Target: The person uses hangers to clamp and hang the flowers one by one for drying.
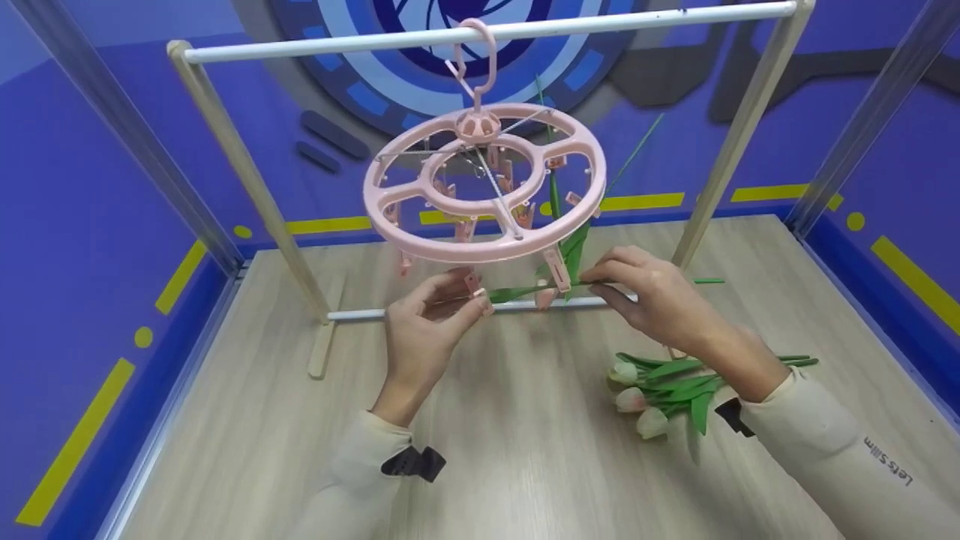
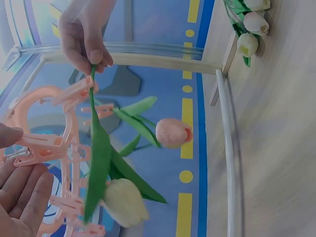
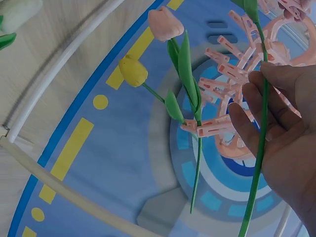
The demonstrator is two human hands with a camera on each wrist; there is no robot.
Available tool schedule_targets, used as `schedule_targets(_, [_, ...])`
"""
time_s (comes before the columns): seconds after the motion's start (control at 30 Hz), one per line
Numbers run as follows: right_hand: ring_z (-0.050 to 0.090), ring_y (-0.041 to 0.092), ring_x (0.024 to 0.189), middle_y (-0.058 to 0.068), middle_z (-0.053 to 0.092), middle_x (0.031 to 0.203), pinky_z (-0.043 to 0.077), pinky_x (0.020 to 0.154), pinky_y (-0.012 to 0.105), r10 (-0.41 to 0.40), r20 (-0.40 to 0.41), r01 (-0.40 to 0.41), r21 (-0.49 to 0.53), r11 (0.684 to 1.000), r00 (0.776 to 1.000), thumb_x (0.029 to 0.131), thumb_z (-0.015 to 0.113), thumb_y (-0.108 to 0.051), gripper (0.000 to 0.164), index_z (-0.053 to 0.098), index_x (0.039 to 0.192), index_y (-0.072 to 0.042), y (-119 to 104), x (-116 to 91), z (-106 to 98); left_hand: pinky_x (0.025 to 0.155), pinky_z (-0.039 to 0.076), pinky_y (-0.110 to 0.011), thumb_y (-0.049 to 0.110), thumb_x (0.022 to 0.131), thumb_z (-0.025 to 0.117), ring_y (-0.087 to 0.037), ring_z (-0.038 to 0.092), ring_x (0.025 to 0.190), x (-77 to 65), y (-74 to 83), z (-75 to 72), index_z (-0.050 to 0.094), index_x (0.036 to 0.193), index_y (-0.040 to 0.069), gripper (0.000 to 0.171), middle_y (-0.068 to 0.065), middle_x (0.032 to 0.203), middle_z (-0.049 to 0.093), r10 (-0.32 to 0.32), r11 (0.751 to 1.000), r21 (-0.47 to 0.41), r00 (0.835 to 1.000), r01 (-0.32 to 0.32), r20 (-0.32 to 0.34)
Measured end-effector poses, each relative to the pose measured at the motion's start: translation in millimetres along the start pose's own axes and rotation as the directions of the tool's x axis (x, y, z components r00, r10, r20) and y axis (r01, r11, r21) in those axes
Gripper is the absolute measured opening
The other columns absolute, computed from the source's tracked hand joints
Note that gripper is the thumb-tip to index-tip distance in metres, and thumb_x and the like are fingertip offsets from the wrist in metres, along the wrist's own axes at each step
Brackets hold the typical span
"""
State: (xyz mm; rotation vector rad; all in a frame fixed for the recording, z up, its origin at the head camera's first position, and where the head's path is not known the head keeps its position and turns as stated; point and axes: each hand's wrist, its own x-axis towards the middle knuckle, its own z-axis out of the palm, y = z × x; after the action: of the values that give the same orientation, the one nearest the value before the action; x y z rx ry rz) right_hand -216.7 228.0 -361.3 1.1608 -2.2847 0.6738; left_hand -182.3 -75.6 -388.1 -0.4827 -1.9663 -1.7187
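Note:
A pink round clip hanger [image 1: 480, 247] hangs by its hook from a white rod. At its near rim my left hand [image 1: 431, 315] pinches a pink clothespin [image 2: 42, 148] between thumb and fingers. To the right, my right hand [image 1: 660, 300] pinches the green stem [image 3: 261, 123] of a tulip between thumb and fingertips. Its long leaf [image 2: 101, 158] reaches toward the left hand, overlapping a cream-white bloom [image 2: 123, 202]. Another clothespin [image 1: 556, 270] hangs between the hands. A pink tulip [image 3: 165, 24] and a yellow tulip [image 3: 133, 70] hang bloom-down from the hanger.
More tulips [image 1: 652, 397] lie bunched on the wooden table [image 1: 510, 450], below the right forearm. The rack's wooden posts [image 1: 731, 142] stand on both sides, with a lower white bar [image 1: 356, 315] behind the hands. Blue printed panels [image 1: 97, 225] enclose the table.

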Motion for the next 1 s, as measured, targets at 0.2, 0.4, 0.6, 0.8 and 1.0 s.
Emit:
schedule_targets(0.2, [0.070, 0.020, 0.099, 0.008, 0.072, 0.104, 0.060, 0.085, 0.026, 0.015, -0.028, -0.016, -0.024, 1.000, 0.999, 0.083, 0.084, 0.014, 0.029, 0.077, 0.107, -0.001, 5.9, -2.6, -5.5, 0.087, 0.064, -0.036, 0.005, 0.087, 0.088, -0.020, 0.077, 0.098, -1.6, 1.3, 10.2, 0.078, 0.117, 0.000, 0.032, -0.006, 0.107, 0.079, -0.009, 0.999, -0.039, 0.999, 0.011, 0.046])
schedule_targets(0.4, [0.069, 0.023, 0.097, 0.008, 0.073, 0.103, 0.051, 0.092, 0.012, 0.017, -0.089, -0.020, -0.026, 0.999, 0.996, 0.084, 0.082, 0.015, 0.026, 0.077, 0.105, -0.001, 7.8, -2.5, -10.5, 0.087, 0.064, -0.035, 0.006, 0.088, 0.088, -0.019, 0.077, 0.098, -3.0, 1.9, 19.6, 0.077, 0.118, 0.001, 0.032, -0.006, 0.108, 0.079, -0.005, 0.999, -0.048, 0.997, 0.009, 0.072])
schedule_targets(0.6, [0.069, 0.025, 0.096, 0.009, 0.075, 0.103, 0.049, 0.093, 0.011, 0.011, -0.187, -0.009, 0.012, 1.000, 0.982, 0.083, 0.081, 0.017, 0.029, 0.077, 0.105, -0.002, 3.0, -3.2, -16.1, 0.089, 0.063, -0.033, 0.009, 0.089, 0.088, -0.018, 0.076, 0.099, -3.0, 0.7, 27.6, 0.077, 0.117, 0.001, 0.031, -0.005, 0.108, 0.079, 0.013, 1.000, -0.021, 0.997, -0.011, 0.080])
schedule_targets(0.8, [0.070, 0.025, 0.095, 0.009, 0.076, 0.101, 0.051, 0.094, 0.014, -0.003, -0.249, 0.023, 0.079, 0.997, 0.969, 0.083, 0.080, 0.015, 0.027, 0.079, 0.103, -0.003, -0.9, -7.9, -22.9, 0.089, 0.064, -0.035, 0.009, 0.089, 0.088, -0.017, 0.076, 0.099, -3.2, -2.2, 29.4, 0.077, 0.116, 0.002, 0.031, -0.004, 0.108, 0.079, 0.007, 1.000, -0.018, 0.996, -0.006, 0.084])
schedule_targets(1.0, [0.069, 0.022, 0.094, 0.007, 0.076, 0.100, 0.050, 0.090, 0.011, 0.020, -0.217, -0.002, 0.085, 0.996, 0.976, 0.082, 0.082, 0.016, 0.030, 0.079, 0.104, -0.005, 7.6, -21.8, -29.0, 0.088, 0.064, -0.035, 0.004, 0.087, 0.088, -0.020, 0.077, 0.097, -5.9, -4.8, 28.5, 0.076, 0.115, -0.002, 0.032, -0.008, 0.106, 0.079, -0.010, 0.998, -0.053, 0.997, 0.015, 0.082])
